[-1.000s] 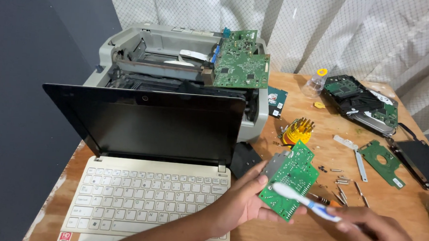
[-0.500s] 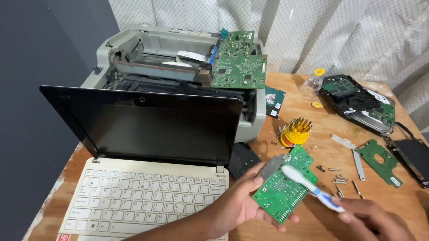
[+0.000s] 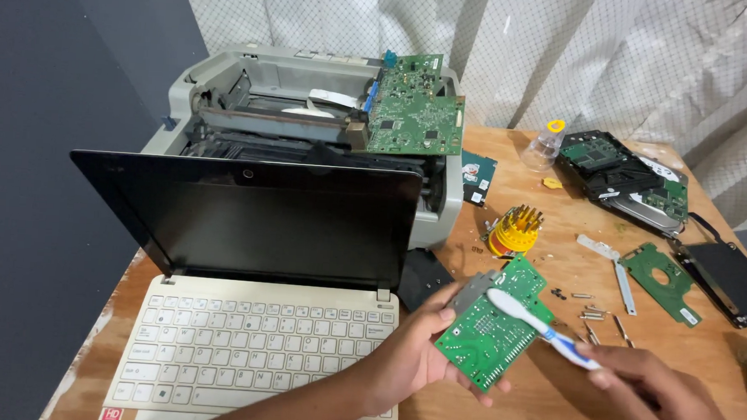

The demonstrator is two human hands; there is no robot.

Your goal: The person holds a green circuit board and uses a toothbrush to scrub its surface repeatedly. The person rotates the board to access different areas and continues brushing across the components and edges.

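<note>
Toothbrush (image 3: 528,319) on hand-held circuit board (image 3: 490,335)

wooden table (image 3: 508,413) | on it: laptop (image 3: 257,315), opened printer (image 3: 309,130), screwdriver set (image 3: 516,228), hard drives (image 3: 631,177), loose screws (image 3: 589,313)

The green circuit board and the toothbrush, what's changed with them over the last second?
The toothbrush in the right hand slid its head up and left across the green circuit board, from the lower edge towards the upper middle. The left hand kept its grip on the board and tilted it slightly. The laptop, the opened printer and the parts on the table stayed put.
</note>
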